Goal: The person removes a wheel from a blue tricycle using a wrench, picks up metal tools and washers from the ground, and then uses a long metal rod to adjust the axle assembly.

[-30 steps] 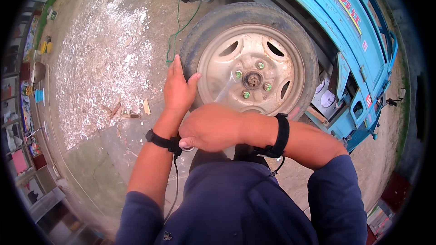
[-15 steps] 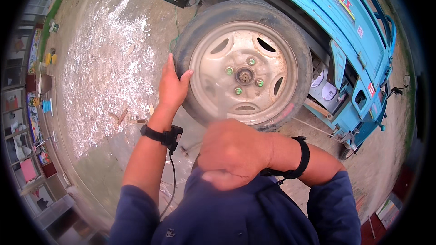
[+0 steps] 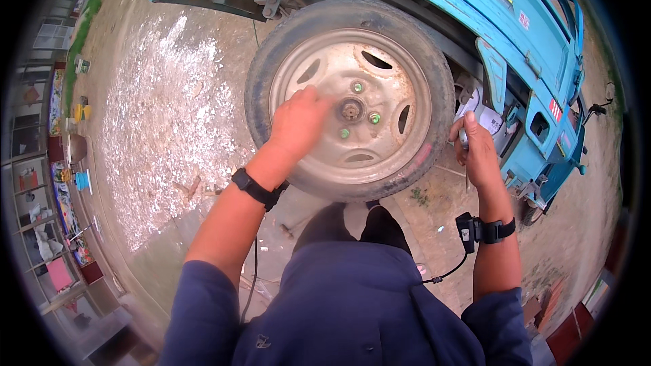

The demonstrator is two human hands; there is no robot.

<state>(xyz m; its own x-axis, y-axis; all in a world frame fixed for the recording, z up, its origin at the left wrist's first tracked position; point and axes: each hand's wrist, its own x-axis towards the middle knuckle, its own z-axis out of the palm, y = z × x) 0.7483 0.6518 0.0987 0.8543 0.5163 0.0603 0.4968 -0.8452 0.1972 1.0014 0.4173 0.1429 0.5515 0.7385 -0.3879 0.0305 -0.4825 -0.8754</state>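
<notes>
A large wheel [image 3: 400,156] with a black tyre and a rusty cream rim stands in front of me. Green nuts [image 3: 374,118] ring its greasy hub [image 3: 351,110]. My left hand [image 3: 298,127] reaches over the rim from the left. Its fingertips, smeared by motion, are by the hub's left side and cover one nut's place. At the tyre's right edge is my right hand [image 3: 480,152], curled with the thumb up around a slim metal tool [image 3: 464,138]. Most of that tool is hidden in the palm.
A blue truck [image 3: 536,61] with a cargo bed stands behind and right of the wheel. White flaky residue [image 3: 169,95] covers the ground at left. Wood scraps [image 3: 190,188] lie near it. Shelves with goods [image 3: 41,230] line the far left. My feet are just below the tyre.
My left hand has left the tyre's left edge and moved right onto the rim near the nuts. My right hand has swung from before my belly to the tyre's right side.
</notes>
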